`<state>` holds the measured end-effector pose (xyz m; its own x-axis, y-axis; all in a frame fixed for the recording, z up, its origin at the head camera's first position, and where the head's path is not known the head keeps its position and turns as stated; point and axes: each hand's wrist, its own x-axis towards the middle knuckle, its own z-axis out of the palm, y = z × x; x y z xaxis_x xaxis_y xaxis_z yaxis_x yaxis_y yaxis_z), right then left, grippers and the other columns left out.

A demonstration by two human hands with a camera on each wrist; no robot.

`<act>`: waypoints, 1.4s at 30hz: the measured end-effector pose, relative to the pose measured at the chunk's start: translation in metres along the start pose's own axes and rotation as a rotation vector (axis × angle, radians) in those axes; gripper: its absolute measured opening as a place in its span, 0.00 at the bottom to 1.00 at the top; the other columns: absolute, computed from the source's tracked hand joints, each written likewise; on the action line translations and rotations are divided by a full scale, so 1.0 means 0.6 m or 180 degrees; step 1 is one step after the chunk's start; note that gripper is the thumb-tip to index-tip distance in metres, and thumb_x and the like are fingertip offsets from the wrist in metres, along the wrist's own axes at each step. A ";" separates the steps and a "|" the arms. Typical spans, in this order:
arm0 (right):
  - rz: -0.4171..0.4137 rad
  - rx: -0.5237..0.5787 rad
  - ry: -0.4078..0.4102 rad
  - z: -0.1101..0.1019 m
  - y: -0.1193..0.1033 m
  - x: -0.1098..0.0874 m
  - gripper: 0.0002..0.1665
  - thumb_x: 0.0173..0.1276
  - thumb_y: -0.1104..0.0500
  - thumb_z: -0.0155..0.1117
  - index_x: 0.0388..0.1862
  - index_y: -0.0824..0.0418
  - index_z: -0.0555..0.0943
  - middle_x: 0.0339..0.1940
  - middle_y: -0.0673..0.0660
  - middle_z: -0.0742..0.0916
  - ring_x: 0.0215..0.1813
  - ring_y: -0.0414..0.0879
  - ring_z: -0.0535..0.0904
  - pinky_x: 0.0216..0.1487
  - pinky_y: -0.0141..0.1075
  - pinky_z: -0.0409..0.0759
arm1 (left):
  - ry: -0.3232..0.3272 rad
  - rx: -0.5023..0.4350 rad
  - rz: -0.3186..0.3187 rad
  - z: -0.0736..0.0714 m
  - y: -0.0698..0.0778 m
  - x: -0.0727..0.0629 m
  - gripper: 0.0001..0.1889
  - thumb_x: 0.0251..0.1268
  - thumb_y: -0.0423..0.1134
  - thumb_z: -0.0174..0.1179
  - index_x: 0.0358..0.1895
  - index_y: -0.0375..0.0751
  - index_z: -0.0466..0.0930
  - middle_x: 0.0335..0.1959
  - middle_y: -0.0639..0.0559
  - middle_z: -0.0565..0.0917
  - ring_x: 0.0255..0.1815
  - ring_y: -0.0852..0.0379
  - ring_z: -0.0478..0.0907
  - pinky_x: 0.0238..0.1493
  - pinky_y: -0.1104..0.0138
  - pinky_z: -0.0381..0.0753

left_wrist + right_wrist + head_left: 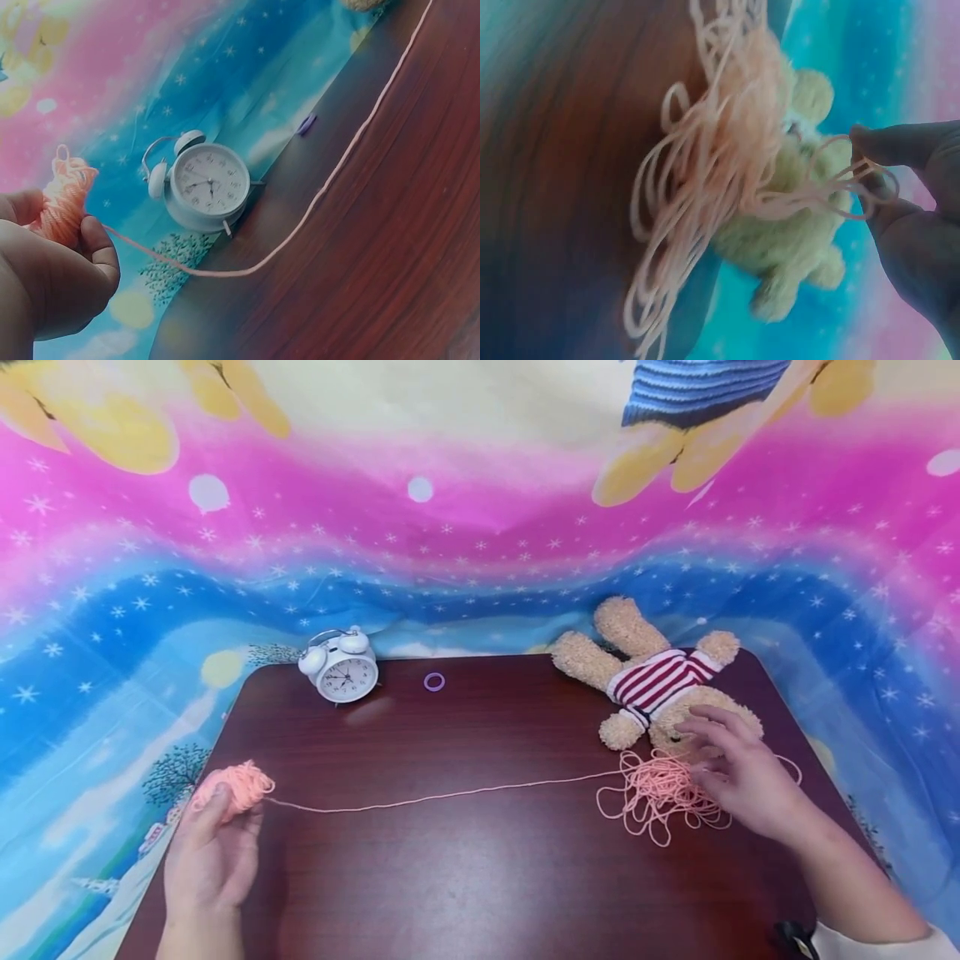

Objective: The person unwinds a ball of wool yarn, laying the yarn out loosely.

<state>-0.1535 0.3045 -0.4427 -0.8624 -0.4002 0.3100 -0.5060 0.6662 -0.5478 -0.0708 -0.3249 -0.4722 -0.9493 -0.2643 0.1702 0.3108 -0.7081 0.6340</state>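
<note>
My left hand (213,852) grips a small wound bundle of peach yarn (243,785) between thumb and fingers at the table's left side. From that bundle one long strand (465,792) runs across to a loose, looped pile of the same yarn (660,789) on the right. Over this pile, my right hand (750,781) pinches a few strands with thumb and finger, its other fingers spread. In the right wrist view, the lifted loops (810,199) rise from the pile to the fingertips.
A teddy bear (660,681) in a striped sweater lies behind the yarn pile. At the back left stands a white twin-bell alarm clock (347,678). A purple ring (434,682) lies near the back edge of the dark wooden table (465,877). Printed cloth (450,560) surrounds the table.
</note>
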 end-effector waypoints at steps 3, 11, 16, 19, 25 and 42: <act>0.0060 0.0128 -0.0101 0.011 -0.021 0.012 0.56 0.49 0.87 0.67 0.78 0.60 0.68 0.85 0.63 0.55 0.52 0.56 0.85 0.40 0.29 0.87 | 0.0002 0.0028 -0.0057 0.009 -0.010 0.001 0.17 0.85 0.27 0.35 0.49 0.26 0.78 0.42 0.38 0.85 0.49 0.47 0.83 0.49 0.65 0.80; 0.0130 0.0198 -0.0557 0.042 -0.071 0.036 0.74 0.47 0.84 0.65 0.87 0.45 0.46 0.85 0.53 0.28 0.75 0.78 0.60 0.32 0.36 0.86 | 0.0073 0.0115 -0.0146 0.035 -0.034 -0.001 0.12 0.84 0.26 0.39 0.57 0.30 0.72 0.44 0.39 0.85 0.51 0.48 0.83 0.50 0.65 0.81; 0.0008 -0.0134 -0.0709 0.059 -0.092 0.051 0.69 0.53 0.69 0.80 0.86 0.44 0.52 0.88 0.52 0.39 0.75 0.68 0.63 0.39 0.42 0.82 | 0.0222 0.0293 -0.0247 0.053 -0.046 -0.004 0.11 0.83 0.27 0.43 0.60 0.35 0.68 0.44 0.42 0.86 0.47 0.51 0.84 0.50 0.65 0.81; -0.0066 -0.0160 -0.0679 0.072 -0.102 0.059 0.62 0.55 0.61 0.83 0.85 0.47 0.58 0.88 0.52 0.47 0.69 0.60 0.71 0.52 0.52 0.83 | 0.0325 0.0391 -0.0353 0.067 -0.054 -0.006 0.12 0.82 0.28 0.46 0.62 0.37 0.70 0.45 0.44 0.86 0.47 0.53 0.84 0.52 0.65 0.82; -0.0173 0.0000 -0.0580 0.110 -0.125 0.081 0.53 0.60 0.55 0.82 0.81 0.50 0.65 0.87 0.52 0.56 0.79 0.64 0.62 0.70 0.65 0.69 | 0.0461 0.0719 -0.0591 0.096 -0.068 -0.011 0.18 0.82 0.30 0.50 0.68 0.39 0.64 0.54 0.48 0.84 0.53 0.57 0.83 0.56 0.67 0.81; -0.0096 0.0969 -0.0475 0.247 -0.224 0.135 0.38 0.64 0.50 0.78 0.72 0.51 0.76 0.69 0.48 0.81 0.70 0.47 0.77 0.70 0.48 0.75 | -0.0001 0.1038 -0.0893 0.166 -0.123 -0.023 0.11 0.80 0.29 0.52 0.59 0.42 0.69 0.54 0.49 0.85 0.45 0.57 0.85 0.49 0.65 0.85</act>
<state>-0.1534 0.0894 -0.4594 -0.8243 -0.5196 0.2247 -0.4849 0.4433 -0.7539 -0.0853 -0.2041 -0.4464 -0.9950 -0.0907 -0.0424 0.0096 -0.5084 0.8611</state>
